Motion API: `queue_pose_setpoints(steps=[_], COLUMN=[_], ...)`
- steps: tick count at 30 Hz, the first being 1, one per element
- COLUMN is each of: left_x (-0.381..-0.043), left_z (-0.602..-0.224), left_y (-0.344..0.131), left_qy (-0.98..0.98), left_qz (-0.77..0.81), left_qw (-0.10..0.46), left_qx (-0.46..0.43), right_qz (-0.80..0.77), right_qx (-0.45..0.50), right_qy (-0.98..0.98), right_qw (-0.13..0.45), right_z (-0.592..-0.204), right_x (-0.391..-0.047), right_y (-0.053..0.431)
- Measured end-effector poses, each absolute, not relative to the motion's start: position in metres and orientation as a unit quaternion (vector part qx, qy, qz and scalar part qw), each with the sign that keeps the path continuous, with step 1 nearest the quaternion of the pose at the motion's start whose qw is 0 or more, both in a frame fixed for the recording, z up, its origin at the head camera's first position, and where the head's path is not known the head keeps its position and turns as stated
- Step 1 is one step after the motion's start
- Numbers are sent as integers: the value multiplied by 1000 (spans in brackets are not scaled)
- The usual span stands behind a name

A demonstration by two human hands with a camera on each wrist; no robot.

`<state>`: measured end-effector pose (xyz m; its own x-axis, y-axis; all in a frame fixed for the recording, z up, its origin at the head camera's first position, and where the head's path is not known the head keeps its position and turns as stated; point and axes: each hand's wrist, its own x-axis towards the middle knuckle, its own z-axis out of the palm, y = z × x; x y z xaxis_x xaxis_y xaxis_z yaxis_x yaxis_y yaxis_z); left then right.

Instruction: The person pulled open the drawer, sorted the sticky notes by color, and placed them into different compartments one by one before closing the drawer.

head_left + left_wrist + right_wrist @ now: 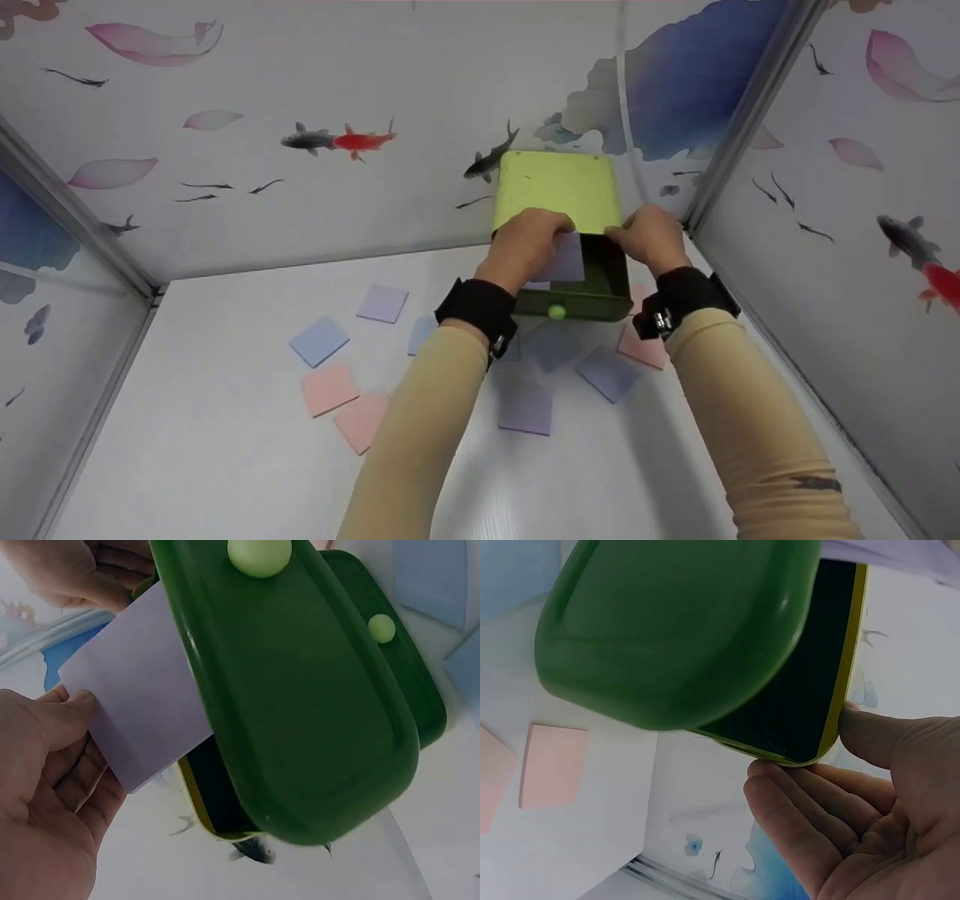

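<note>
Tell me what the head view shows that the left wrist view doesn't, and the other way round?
Only the head view: tan sleeves, black wristbands and a painted red fish.

Only the left wrist view: a second drawer with its own round knob.

Both: the open drawer, the purple card that the left hand pinches, and the right hand at the box.

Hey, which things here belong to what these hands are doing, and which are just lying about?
In use:
Purple square, pinched in the left grip
Open green drawer
Yellow-green case, its edge held in the right grip

Lying about on the white table:
Blue squares
Pink squares
Other purple squares
These may match the held one, but nobody holds them.
</note>
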<state>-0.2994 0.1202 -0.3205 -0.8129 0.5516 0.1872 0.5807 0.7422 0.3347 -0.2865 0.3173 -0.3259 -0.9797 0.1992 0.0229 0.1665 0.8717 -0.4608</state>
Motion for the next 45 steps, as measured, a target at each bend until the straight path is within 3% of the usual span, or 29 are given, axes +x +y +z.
queue_pose_setpoints(steps=[16,25,45], left_x=[-289,-288,-295], left_z=[-342,-351,-360], left_y=[151,158,158], left_qy=[-925,-923,-943], left_qz=[-180,-129,-132], left_qw=[8,62,7], left_qx=[-335,-356,-307], right_qz=[229,233,238], right_qx=[-101,-91,-101], right_qy=[-967,-967,-965], right_qw=[43,35,34], right_z=[-328,-328,-329], right_x=[-288,-289,-287], right_y=[316,318,318])
